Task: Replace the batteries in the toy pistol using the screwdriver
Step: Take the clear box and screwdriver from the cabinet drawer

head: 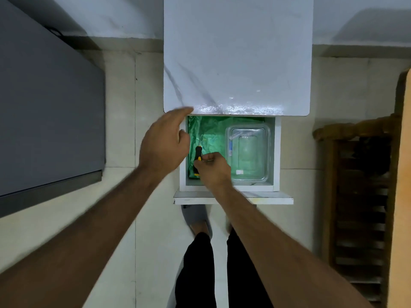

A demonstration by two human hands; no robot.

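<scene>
**Screwdriver pinched in the open drawer, toy pistol not in sight**

Screwdriver [197, 160] comes first in this job, and it sits near the centre of the frame, inside the open drawer [276, 152] under the white marble-look tabletop [235, 52].

At the far left of the frame a dark grey slab [49, 107] fills the upper corner, with pale floor tiles [120, 107] beside it. Moving right, the left hand [164, 141] hovers at the drawer's left wall, just left of the tool. Its fingers are loosely spread and hold nothing; the index finger reaches up toward the tabletop's lower left corner.

Next comes the screwdriver itself, black handle with yellow trim, lying on green plastic sheeting [209, 132] in the left half of the drawer. Its long axis runs nearly up and down the frame. The thin shaft at the upper end is hard to make out against the green. The right hand [213, 168] is directly to the tool's right and touching it, fingertips curled and pinching the handle at mid-length. This is the nearer hand for the lift, and the pull would seem to go straight up out of the drawer.

Right of that hand, a clear plastic container [249, 152] takes up the drawer's right half. At the far right edge stands a brown wooden rack [360, 196].

Neither toy pistol nor batteries show anywhere, so the task looks to be at its first step.
</scene>
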